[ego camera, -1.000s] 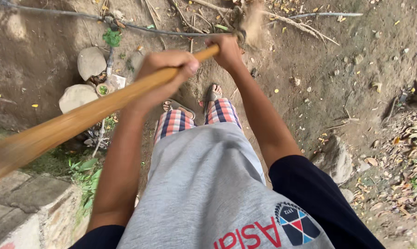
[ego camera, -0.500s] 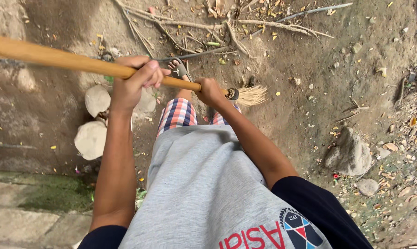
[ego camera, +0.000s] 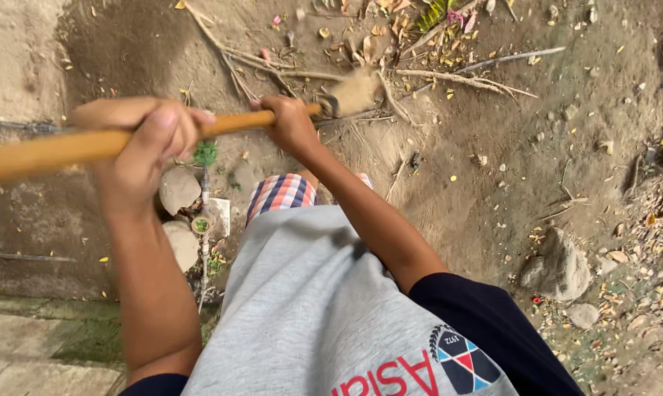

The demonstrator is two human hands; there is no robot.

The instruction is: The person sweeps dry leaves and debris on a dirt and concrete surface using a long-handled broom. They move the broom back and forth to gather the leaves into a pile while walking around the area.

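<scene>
The left hand wraps its fingers tight around the long wooden broom handle. The right hand grips the same handle farther down, near the bristles. The bristles look blurry, maybe touching the dirt ground beside dry sticks.

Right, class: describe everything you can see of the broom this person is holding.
The broom has a long, smooth, orange-brown handle that looks like wood or bamboo. It lies nearly level across the upper picture, running off the left edge. At its far end a dark band binds a blurred head of pale straw bristles over the bare dirt ground, near fallen twigs and leaves. The left hand wraps the handle nearer the camera; the right hand grips it just behind the bristles.
</scene>
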